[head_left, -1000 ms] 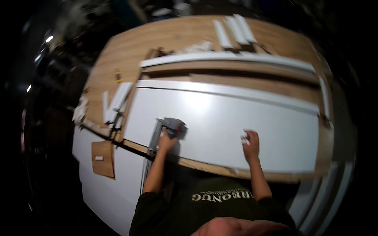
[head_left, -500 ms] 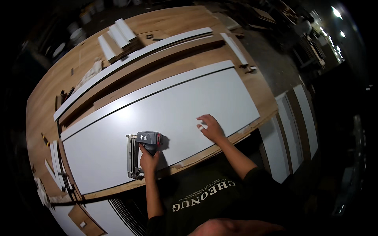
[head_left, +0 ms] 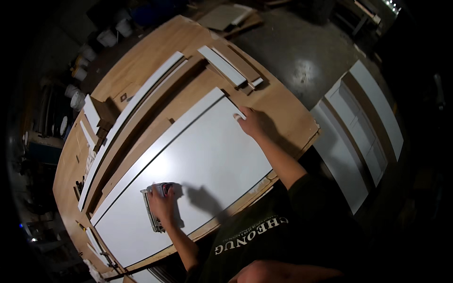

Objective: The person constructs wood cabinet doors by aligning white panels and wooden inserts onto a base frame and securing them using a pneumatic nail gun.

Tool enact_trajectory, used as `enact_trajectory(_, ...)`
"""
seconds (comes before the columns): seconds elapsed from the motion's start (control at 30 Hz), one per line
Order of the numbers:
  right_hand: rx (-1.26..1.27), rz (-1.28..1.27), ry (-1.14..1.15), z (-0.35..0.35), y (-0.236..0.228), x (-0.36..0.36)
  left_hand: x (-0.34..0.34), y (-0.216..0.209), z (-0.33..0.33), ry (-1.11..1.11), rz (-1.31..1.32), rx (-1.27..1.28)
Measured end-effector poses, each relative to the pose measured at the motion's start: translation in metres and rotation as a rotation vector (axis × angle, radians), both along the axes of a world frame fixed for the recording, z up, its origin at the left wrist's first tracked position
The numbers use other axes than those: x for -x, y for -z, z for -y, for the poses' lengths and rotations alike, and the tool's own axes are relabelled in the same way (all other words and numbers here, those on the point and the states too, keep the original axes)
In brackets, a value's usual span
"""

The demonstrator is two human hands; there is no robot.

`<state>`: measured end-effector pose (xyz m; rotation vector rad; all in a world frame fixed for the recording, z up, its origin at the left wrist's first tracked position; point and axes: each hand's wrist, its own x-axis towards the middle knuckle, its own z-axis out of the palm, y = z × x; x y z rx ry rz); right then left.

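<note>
Curled round a grey nail gun (head_left: pixel 164 187), the left hand (head_left: pixel 162 206) is gripping over the white panel (head_left: pixel 205 160), the right hand (head_left: pixel 251 124) at its right-hand end, hold unclear, one edge strip (head_left: pixel 188 120) already lying alongside, a loose strip (head_left: pixel 222 66) lying apart beyond.

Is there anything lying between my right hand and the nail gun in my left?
Nothing visible: between the right hand and the nail gun in the left hand, only the white panel's surface shows.
</note>
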<state>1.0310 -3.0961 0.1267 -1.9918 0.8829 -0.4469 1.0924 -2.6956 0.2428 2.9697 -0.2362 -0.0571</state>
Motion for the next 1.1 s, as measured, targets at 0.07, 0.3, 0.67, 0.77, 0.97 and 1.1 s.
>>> enact_trajectory(0.07,-0.08,-0.085,-0.074,0.023,-0.018,-0.008,-0.007,-0.004,0.073,0.187,-0.014,0.155)
enact_trajectory(0.3,-0.127,0.019,-0.221,0.072,0.022,-0.061,-0.091,0.055,0.26,0.653,0.074,0.159)
enact_trajectory(0.67,-0.118,0.017,-0.263,0.069,0.005,-0.091,-0.152,0.072,0.307,0.607,-0.265,0.11)
enact_trajectory(0.77,-0.154,-0.074,-0.301,0.078,-0.01,-0.093,-0.148,0.07,0.308,0.583,-0.266,0.196)
enact_trajectory(0.97,-0.234,-0.049,-0.293,0.087,-0.006,-0.093,-0.153,0.085,0.306,0.527,-0.292,0.297)
enact_trajectory(1.1,-0.018,-0.089,-0.43,0.091,-0.014,-0.101,-0.153,0.088,0.302,0.534,-0.26,0.348)
